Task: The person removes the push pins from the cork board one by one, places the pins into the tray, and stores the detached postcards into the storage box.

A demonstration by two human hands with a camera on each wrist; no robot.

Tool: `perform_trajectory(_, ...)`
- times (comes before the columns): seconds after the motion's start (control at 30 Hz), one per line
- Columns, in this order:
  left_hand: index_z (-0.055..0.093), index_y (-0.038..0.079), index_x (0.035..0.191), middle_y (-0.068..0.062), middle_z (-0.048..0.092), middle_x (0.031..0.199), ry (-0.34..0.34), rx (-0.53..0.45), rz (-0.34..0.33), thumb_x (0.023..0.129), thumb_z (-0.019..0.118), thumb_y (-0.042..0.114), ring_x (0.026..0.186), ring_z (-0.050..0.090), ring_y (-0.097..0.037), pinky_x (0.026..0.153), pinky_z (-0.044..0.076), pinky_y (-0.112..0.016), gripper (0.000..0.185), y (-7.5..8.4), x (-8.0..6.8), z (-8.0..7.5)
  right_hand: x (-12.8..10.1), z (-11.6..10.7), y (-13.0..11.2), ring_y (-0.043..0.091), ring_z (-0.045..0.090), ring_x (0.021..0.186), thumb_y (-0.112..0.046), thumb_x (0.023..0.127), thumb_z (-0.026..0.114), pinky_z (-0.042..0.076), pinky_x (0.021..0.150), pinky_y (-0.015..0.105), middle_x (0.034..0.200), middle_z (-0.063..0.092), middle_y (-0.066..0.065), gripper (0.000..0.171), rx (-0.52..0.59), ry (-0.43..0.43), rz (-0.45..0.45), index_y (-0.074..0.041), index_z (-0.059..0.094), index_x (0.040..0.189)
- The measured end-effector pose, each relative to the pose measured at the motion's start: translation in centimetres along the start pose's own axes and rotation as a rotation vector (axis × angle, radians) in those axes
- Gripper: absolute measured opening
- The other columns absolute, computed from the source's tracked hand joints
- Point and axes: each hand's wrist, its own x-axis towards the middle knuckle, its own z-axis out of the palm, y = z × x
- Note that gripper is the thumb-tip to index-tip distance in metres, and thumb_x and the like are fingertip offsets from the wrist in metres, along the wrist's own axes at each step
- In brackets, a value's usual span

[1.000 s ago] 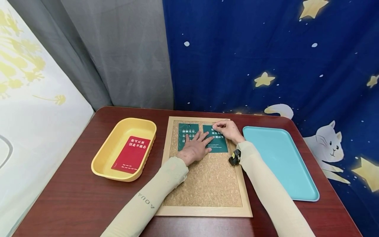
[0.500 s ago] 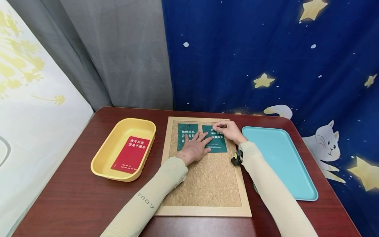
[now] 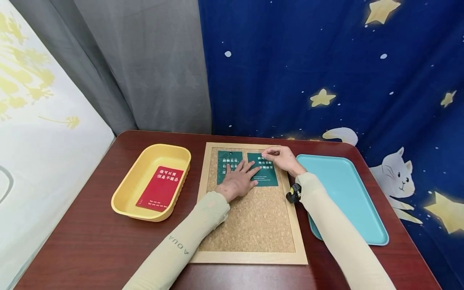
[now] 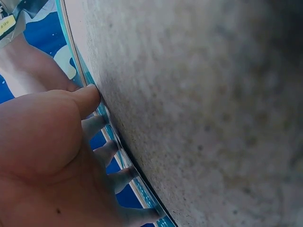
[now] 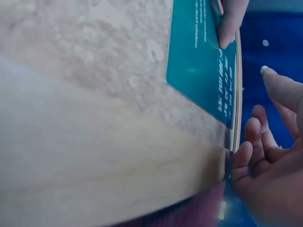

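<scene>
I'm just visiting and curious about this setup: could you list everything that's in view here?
Cork board: one, tan with pale wood frame, middle of table.
Green cards: two, dark green with white print, side by side at board's far end.
Yellow tray: one, left of board.
Red card: one, lying inside yellow tray.
Blue tray: one, light blue, right of board.
Table: one, dark red-brown wood.
Curtains: grey on left, dark blue with stars and cat on right.
Left hand: flat across both cards.
Right hand: fingertips at right card's top edge; whether it pinches something is unclear.
</scene>
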Motion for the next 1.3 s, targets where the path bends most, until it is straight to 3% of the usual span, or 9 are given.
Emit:
perform_trajectory(0.37, 0.019, 0.041, 0.166, 0.011, 0.006, 0.178, -0.035, -0.016, -0.018, 0.110, 0.038, 0.051, 0.166, 0.000, -0.023, 0.130, 0.006, -0.068, 0.060, -0.1, 0.3, 0.4, -1.4, -2.0, -0.9, 0.029, 0.057, 0.107, -0.032, 0.102, 0.069, 0.048, 0.085, 0.034, 0.129, 0.064, 0.010, 0.031, -0.029, 0.024, -0.010, -0.011, 0.075, 0.125)
perform_trajectory(0.83, 0.024, 0.038, 0.166, 0.007, 0.013, 0.177, 0.018, -0.021, 0.006, 0.111, 0.040, 0.049, 0.166, 0.007, -0.025, 0.129, 0.011, -0.070, 0.059, 0.0, -0.1, 0.0, -2.5, -2.9, -0.5, 0.029, 0.057, 0.114, -0.034, 0.103, 0.067, 0.048, 0.094, 0.039, 0.133, 0.063, 0.009, 0.032, -0.048, 0.038, -0.002, -0.013, 0.073, 0.126)
perform_trajectory(1.3, 0.026, 0.037, 0.166, 0.006, 0.014, 0.177, 0.031, -0.031, 0.011, 0.111, 0.041, 0.046, 0.166, 0.008, -0.025, 0.129, 0.012, -0.069, 0.057, 0.0, -0.2, 0.1, -3.1, -3.8, 1.2, 0.026, 0.056, 0.106, -0.027, 0.103, 0.068, 0.049, 0.089, 0.036, 0.130, 0.065, 0.013, 0.026, -0.067, 0.084, 0.020, -0.009, 0.074, 0.120)
